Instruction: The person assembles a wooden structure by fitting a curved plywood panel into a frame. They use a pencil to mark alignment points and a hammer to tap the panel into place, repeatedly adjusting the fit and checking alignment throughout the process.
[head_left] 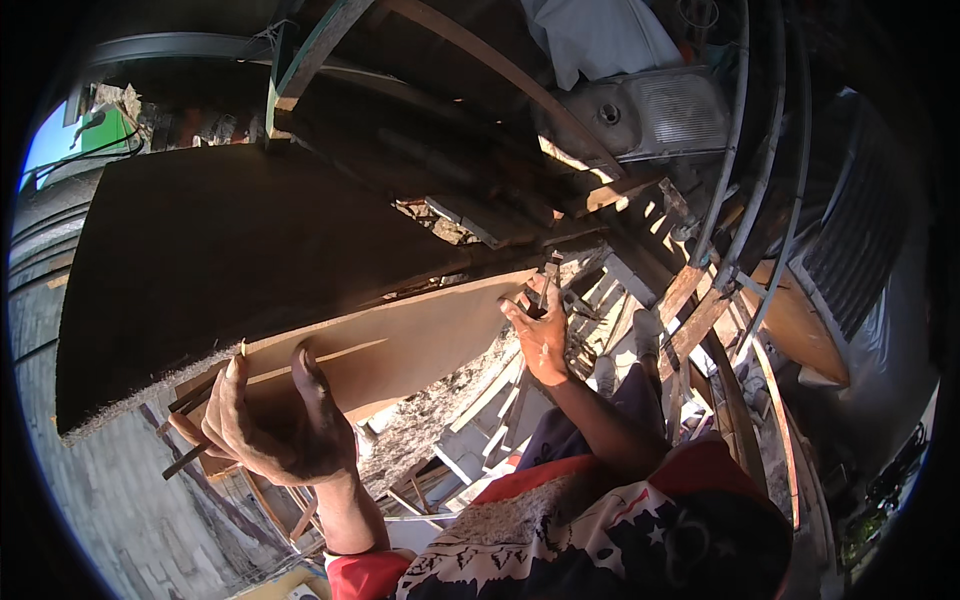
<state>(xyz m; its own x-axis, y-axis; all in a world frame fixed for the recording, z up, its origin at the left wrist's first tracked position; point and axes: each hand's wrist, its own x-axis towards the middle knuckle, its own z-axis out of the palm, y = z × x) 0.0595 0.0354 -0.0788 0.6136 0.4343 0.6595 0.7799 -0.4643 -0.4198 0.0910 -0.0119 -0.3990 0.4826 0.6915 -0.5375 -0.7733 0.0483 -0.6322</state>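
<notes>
With the left hand [275,425] half-curled around thin nails [185,462] at seven o'clock and the right hand [540,330] pinching a metal tool [548,280] at the brown board [400,345] edge, a careless shift could probably spill the nails.

Large wooden board [250,260]: matt brown face, with a rough, fibrous cut edge along its lower side. Tan panel [420,340] beneath it: smooth, matt, like hardboard. Tool [548,285] at the right hand [540,335]: dull dark metal. Sink [650,115] at top: brushed, greyish steel, ribbed drainer. Curved pipes [760,160]: dull metal. Shirt [590,530]: printed cloth. Concrete wall [110,500]: rough and grey.
</notes>
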